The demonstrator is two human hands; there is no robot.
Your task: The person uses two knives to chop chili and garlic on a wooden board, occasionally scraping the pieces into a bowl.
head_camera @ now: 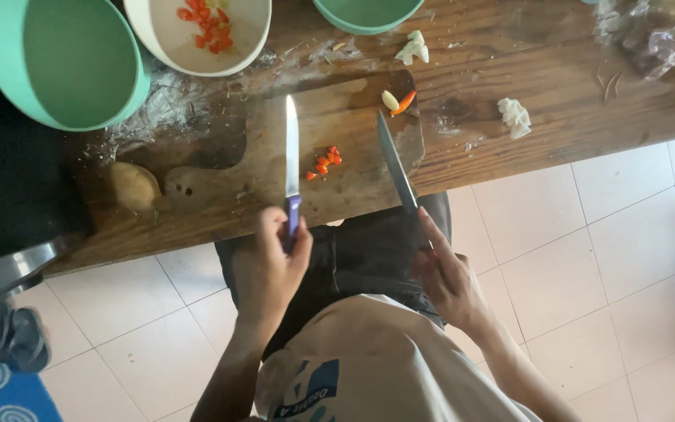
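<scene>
Right, biggest item first:

- Wooden tabletop (pixel 556 70): cluttered, with skins and scraps around the work area. My call: the edge nearest the person is close to both blades, so elbows should stay in.
- Teal bowl (pixel 64 59) sits at the far left. A cream bowl (pixel 167 35) beside it holds chopped red chilli. Both are well apart from the blades.
- Cutting board (pixel 353 180): dark wood, lying flat on the tabletop and overhanging nothing. It looks stable enough, though I'd press it down before any fast chopping.
- Left hand (pixel 267 270): grip clenched around a purple-handled knife (pixel 292 156), blade pointing straight away over the board.
- Right hand (pixel 447 281): grip closed on a dark knife (pixel 394 164), index finger laid along the handle and blade angled inward. I'd judge that finger helps steer, but it should stay off the edge side.
- Brown lump (pixel 134 186), a root or tuber, lies off the board's left end, untouched.
- Red chilli pieces (pixel 326 160): small heap mid-board, between the two blades and touching neither.
- Two blades this close probably need alternating strokes with the tips kept low, so they don't clash or scatter the heap.
- Garlic clove (pixel 390 100) and orange chilli tip (pixel 405 101) sit side by side at the board's far edge, just beyond the dark knife's point.
</scene>
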